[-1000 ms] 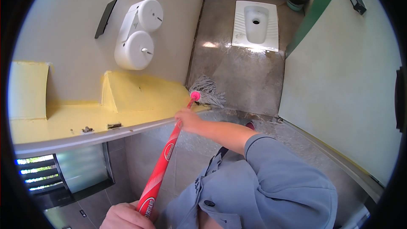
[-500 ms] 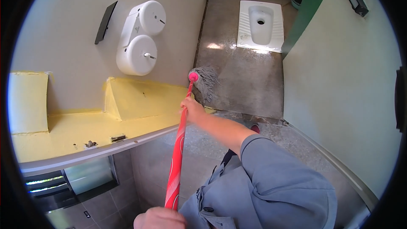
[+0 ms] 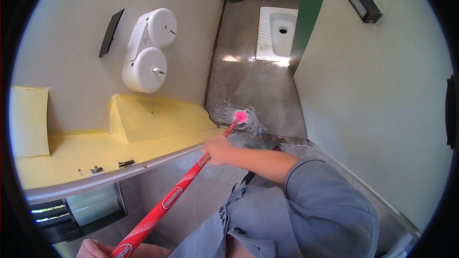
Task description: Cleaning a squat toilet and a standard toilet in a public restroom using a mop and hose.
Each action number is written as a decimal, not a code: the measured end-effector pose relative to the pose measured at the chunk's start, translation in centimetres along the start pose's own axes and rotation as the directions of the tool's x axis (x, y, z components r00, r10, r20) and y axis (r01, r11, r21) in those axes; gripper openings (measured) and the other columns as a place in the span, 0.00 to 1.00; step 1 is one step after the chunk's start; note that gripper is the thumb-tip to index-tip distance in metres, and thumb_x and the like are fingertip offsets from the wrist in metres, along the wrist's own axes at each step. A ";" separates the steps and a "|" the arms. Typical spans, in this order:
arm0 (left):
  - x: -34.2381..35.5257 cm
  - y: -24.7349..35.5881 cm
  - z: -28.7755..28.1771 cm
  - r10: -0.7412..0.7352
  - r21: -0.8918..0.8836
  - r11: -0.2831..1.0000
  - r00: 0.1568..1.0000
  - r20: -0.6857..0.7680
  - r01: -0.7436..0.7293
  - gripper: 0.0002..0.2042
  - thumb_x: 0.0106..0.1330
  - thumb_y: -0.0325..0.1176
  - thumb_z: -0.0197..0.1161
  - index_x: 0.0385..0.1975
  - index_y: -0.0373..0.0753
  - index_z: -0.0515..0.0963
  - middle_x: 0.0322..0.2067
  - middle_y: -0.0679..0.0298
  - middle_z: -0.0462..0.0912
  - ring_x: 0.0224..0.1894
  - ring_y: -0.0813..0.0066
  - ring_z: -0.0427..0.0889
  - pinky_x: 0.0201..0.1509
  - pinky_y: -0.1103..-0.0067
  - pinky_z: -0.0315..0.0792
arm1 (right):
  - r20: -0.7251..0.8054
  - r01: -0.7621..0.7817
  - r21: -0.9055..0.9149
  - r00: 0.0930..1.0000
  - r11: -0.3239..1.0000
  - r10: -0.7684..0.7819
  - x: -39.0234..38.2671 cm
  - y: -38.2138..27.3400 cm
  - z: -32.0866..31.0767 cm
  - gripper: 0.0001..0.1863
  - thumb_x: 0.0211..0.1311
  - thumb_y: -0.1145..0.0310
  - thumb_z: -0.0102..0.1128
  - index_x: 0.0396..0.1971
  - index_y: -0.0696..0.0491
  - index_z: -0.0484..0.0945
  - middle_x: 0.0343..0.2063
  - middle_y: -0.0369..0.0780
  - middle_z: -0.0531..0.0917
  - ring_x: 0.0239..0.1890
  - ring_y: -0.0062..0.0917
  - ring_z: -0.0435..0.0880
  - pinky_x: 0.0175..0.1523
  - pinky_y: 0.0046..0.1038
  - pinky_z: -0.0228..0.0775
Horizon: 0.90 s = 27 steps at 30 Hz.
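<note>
- Right hand (image 3: 218,150): closed round red mop handle (image 3: 172,197), nearer the head.
- Left hand (image 3: 95,248): curled about upper handle, partly cut off.
- Mop head (image 3: 248,122): grey strands splayed on stall floor (image 3: 267,88).

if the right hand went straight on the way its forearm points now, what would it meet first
Likely the yellow panel to its left: the right hand, wrapped around the red mop handle, points that way. Their depths are hard to compare, so it might pass above instead.

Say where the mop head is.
In the head view, the mop head lies near the centre, on the floor below the toilet, right of the yellow panel.
</note>
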<state>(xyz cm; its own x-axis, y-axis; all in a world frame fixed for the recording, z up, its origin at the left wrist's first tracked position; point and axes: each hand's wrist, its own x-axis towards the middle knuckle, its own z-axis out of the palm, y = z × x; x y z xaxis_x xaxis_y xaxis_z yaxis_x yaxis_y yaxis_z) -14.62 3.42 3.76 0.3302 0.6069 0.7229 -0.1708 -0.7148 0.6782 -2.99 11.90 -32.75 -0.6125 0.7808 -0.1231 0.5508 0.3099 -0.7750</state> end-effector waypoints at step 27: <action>-1.1 -4.6 5.0 -0.008 -0.097 0.994 0.913 0.407 0.052 0.05 0.51 0.23 0.56 0.25 0.41 0.71 0.10 0.72 0.67 0.11 0.78 0.67 0.24 0.84 0.62 | -0.452 0.268 0.103 0.871 0.958 -0.195 3.3 9.1 -2.0 0.11 0.36 0.67 0.65 0.18 0.51 0.69 0.23 0.39 0.72 0.31 0.37 0.73 0.33 0.35 0.65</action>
<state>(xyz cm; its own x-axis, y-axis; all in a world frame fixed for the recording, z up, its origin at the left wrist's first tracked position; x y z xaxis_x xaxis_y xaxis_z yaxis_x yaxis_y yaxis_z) -9.50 4.31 -0.82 0.6808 0.4191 0.6008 -0.2425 -0.6449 0.7248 1.10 18.41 -38.98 -0.3846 0.8643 0.3242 0.3045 0.4504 -0.8393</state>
